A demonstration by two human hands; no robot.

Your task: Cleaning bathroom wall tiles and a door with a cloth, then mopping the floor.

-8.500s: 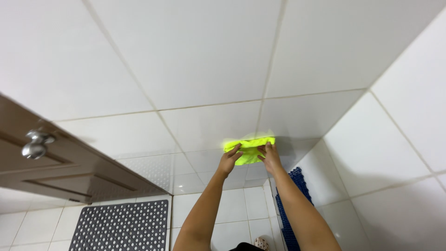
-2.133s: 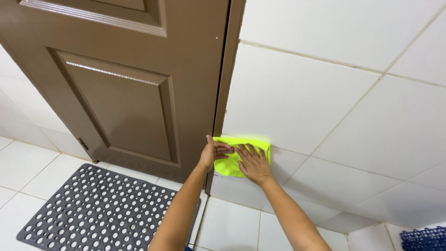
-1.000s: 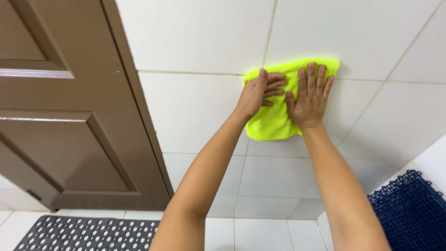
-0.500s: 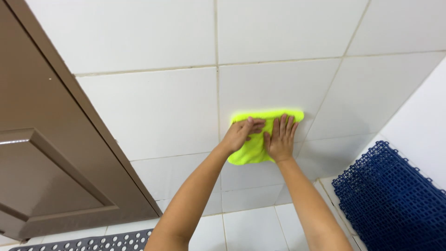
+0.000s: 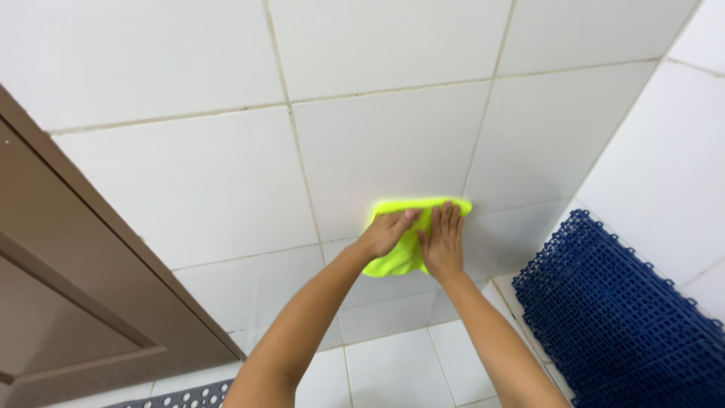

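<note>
Both hands press a bright yellow-green cleaning cloth [image 5: 400,245] flat against the white tiled wall [image 5: 377,143], low down near its bottom edge. The left hand [image 5: 387,233] lies on the cloth with fingers loosely curled, and the right hand [image 5: 442,243] lies open with fingers spread, neither gripping it. A brown door [image 5: 68,302] stands at the wall's left edge, and a blue plastic grid mat [image 5: 619,317] lies at the right corner.

Two hands, the left hand [image 5: 389,233] and the right hand [image 5: 442,243], lie flat on one bright yellow-green cloth [image 5: 404,242]. One brown door [image 5: 83,302] stands left of the cloth, one blue plastic grid mat [image 5: 627,317] right of it, and one grey perforated mat [image 5: 181,396] below the door.
</note>
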